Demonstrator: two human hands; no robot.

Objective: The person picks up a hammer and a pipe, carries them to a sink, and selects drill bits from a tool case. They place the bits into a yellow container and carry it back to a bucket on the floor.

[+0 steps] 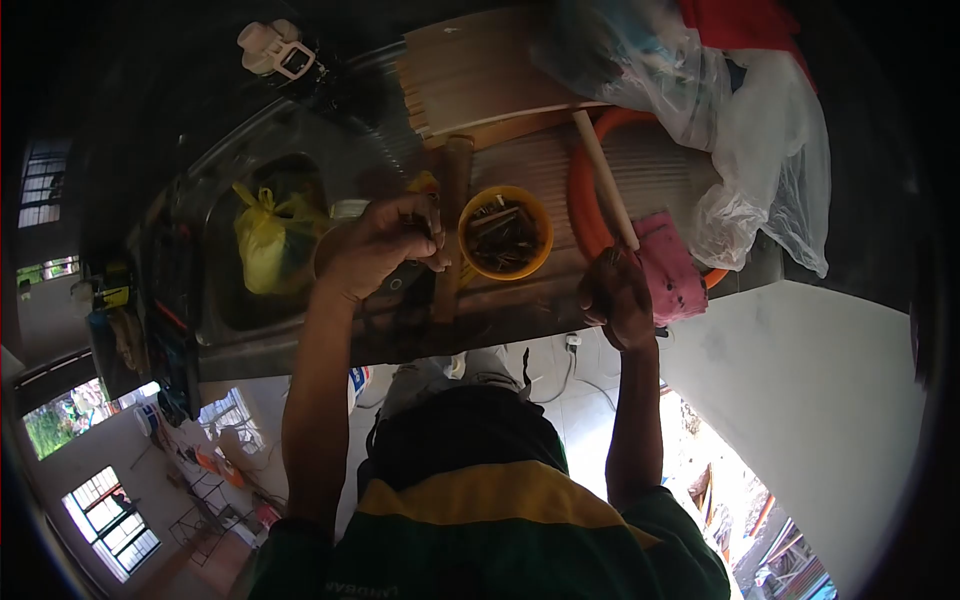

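A person's two bare hands work above a dark counter point(400, 342), a yellow tub point(548, 228) of thin, dark pieces point(500, 235) standing between them. The left hand point(375, 250), just left of the tub, has its fingers curled and the tips drawn in toward the thumb; whether they pinch anything small cannot be told. The right hand point(618, 300), to the right of the tub and nearer the body, is bunched with fingers bent, at the near end of a pale wooden stick point(606, 180); shadow hides whether it grips the wood. The stick slants away beyond that hand, across an orange ring point(582, 190), with a pink cloth point(672, 270) just to the hand's right.

The stick looks stiff, fairly light and sturdy, best taken around its bare shaft. The tub appears to be light plastic, its loose load apt to shift or prick; hold it by opposite sides of the rim. A flat wooden strip point(455, 190) lies between tub and left hand, while a yellow bag point(262, 245) sits farther left, in the sink.
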